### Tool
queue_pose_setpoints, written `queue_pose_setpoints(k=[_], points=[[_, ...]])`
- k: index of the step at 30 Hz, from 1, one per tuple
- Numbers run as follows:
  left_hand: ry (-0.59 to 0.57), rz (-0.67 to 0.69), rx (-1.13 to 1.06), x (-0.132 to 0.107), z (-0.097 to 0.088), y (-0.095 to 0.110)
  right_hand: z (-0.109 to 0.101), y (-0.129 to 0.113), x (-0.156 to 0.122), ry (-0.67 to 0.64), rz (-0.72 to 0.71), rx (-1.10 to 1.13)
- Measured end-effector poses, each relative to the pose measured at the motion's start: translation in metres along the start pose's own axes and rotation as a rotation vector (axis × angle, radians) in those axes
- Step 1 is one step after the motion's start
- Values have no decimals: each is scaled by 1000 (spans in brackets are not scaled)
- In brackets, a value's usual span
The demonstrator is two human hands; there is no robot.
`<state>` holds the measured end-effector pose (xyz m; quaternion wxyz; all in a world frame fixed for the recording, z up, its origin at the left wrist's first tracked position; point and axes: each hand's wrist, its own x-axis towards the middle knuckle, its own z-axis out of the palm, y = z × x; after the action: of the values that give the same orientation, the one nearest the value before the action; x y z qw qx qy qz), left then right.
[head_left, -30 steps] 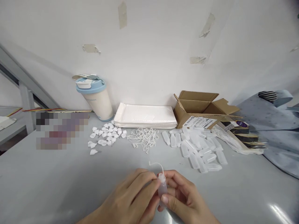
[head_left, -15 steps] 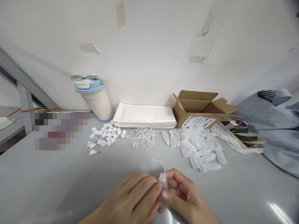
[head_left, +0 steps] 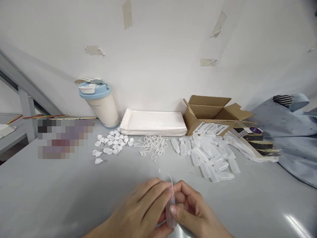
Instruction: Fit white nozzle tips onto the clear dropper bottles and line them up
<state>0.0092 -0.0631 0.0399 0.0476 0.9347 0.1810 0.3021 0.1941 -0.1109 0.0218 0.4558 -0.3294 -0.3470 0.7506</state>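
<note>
A small translucent plastic squeeze bottle (head_left: 170, 211) stands nearly upright between my hands, low in the middle of the view. My right hand (head_left: 192, 210) is closed around its right side, thumb pressed on the front. From the left, my left hand (head_left: 146, 205) grips it too, its fingertips over the neck and hiding the top. A thin white strap (head_left: 170, 178) rises from the neck and curls left, its far end free. Beyond the hands lie a heap of white straps (head_left: 153, 147), white needle-tipped caps (head_left: 115, 142) on the left, and a pile of similar bottles (head_left: 210, 155) on the right.
At the back, a stack of white padded envelopes (head_left: 155, 124) stands between a cream tumbler (head_left: 105, 109) with a blue lid and an open cardboard box (head_left: 210, 115). A package with dark contents (head_left: 260, 142) and blue fabric (head_left: 284, 132) are at the right edge.
My left fingers have moved up and right over the bottle's neck, covering the top that showed before. The bottle and its strap have shifted slightly left.
</note>
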Motion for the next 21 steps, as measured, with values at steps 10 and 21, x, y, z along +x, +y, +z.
queue_pose_setpoints(k=[10,21], points=[[-509,-616,10,-2,-35,-52,-8,8,4,104,68,-109],[-356,-1089,294,-53,-71,-146,0,7,6,117,70,-230]])
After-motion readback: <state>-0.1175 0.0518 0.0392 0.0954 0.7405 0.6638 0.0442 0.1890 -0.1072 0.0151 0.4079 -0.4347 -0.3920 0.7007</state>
